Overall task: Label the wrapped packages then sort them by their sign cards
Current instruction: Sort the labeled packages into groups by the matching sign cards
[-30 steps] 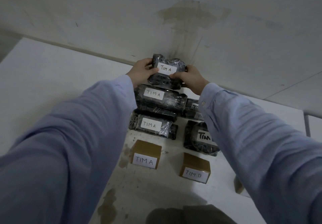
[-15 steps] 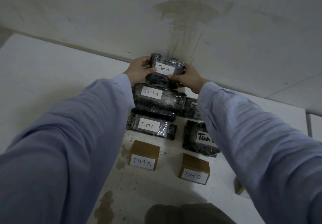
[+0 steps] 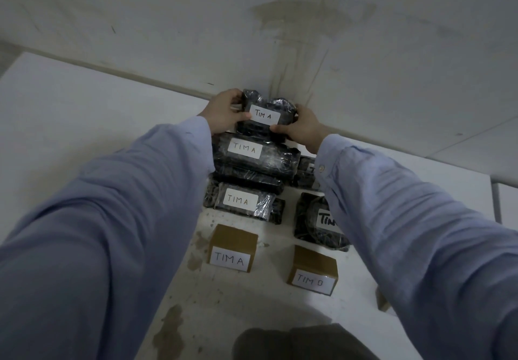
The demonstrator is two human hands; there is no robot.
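Seating a TIM A package (image 3: 267,117) squarely atop its matching stack (image 3: 252,160), left grip (image 3: 224,113) and right grip (image 3: 304,131) each pinching one end.

Left hand (image 3: 221,113) and right hand (image 3: 301,128) grip the top package (image 3: 266,116) labelled TIM A on the stack (image 3: 252,163).

A: Left row on the worktop (image 3: 84,102)?
B: TIM A sign card (image 3: 232,247) nearest. Behind it the front package (image 3: 244,201), then the middle package (image 3: 252,155) stacked higher, the top package (image 3: 266,118) above that near the wall (image 3: 168,23), left hand (image 3: 224,113) at its left end, right hand (image 3: 302,128) at its right.
A: Right row?
B: TIM B sign card (image 3: 312,271); behind it the right package (image 3: 311,225).
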